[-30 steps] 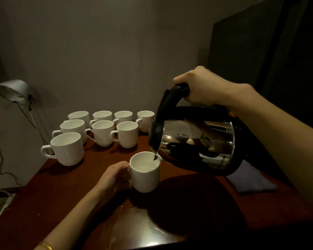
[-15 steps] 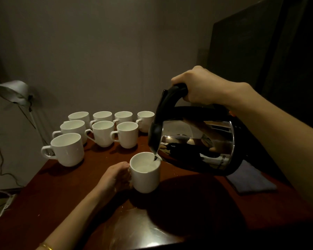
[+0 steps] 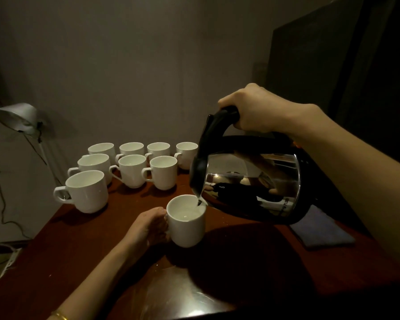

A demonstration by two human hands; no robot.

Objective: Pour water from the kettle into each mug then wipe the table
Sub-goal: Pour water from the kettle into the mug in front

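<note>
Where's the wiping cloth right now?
In the head view, the folded grey-blue cloth lies on the dark red-brown wooden table at the right, just behind and below the tilted shiny steel kettle.

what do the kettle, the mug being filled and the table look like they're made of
Kettle: polished metal body, likely stainless steel, since it mirrors the room; its handle looks like matte black plastic.
Mug being filled: glazed white ceramic by its look, smooth with a soft sheen.
Table: dark reddish wood or veneer, glossy enough to reflect light near the front edge.
</note>
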